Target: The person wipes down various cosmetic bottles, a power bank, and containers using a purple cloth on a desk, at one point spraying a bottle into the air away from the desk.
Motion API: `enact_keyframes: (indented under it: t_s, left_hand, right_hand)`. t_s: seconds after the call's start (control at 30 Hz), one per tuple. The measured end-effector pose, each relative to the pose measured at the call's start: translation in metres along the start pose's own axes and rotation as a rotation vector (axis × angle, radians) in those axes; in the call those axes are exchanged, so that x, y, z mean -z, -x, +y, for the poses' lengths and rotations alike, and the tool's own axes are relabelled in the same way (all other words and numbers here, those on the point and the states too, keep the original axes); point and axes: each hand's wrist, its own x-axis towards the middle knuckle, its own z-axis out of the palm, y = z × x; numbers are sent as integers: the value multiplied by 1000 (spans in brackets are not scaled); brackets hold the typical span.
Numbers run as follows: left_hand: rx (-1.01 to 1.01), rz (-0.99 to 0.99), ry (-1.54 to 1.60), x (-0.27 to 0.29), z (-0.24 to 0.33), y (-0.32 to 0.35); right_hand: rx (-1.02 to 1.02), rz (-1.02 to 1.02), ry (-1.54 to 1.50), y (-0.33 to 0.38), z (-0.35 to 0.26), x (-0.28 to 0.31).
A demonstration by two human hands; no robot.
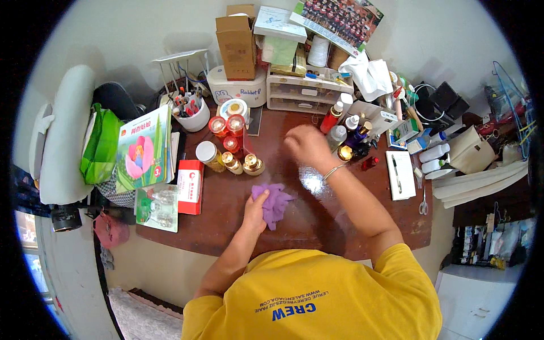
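Near the table's front edge, my left hand [256, 214] is closed on a crumpled purple cloth [276, 207], its thumb lying on top. Farther forward and to the right, my right hand [309, 148] is over the brown table [226, 226], beside a group of bottles. Its fingers are curled away and slightly blurred, so I cannot see whether anything is in them. Closest to it are a red bottle with a white cap [331, 119], a clear bottle [336, 136] and a gold-capped bottle [345, 153]. Left of it stand red-lidded jars [231, 144] and gold-capped bottles [253, 164].
Picture books [141, 147] and a red-and-white box [190, 187] are at the left. A pen cup [194, 118], a drawer unit [306, 93] and a cardboard box [236, 48] line the back. A notebook with a pen [400, 178] and scissors [423, 203] lie at the right.
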Motion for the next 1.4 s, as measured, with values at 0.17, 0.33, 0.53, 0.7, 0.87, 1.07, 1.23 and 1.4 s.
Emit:
enact_keyframes:
  t_s: [0.17,0.33,0.53,0.7,0.87,1.07,1.23,1.4]
  left_hand:
    - [-27,211,22,11,-8,7]
    - [-27,253,17,8,-2,18]
    - [-227,367,-130,3,-4,28]
    - [-594,351,-369,-5,6,45]
    - [-709,68,-475,-42,29,38]
    - [-644,68,-876,-96,22,11]
    - [-311,152,-272,-90,27,-8]
    - [-83,-16,75,-50,19,-7]
  right_hand:
    - [-32,-113,-139,10,-56,-46]
    - [-140,-121,-180,3,-58,-84]
    - [-125,-136,-426,20,-40,-95]
    - [-188,-97,-543,65,-28,-67]
    - [-118,-239,-538,99,-39,-16]
    - [-191,-287,-419,117,-67,18]
    - [-282,-259,-631,123,-62,18]
    - [-303,-169,-1043,112,-44,21]
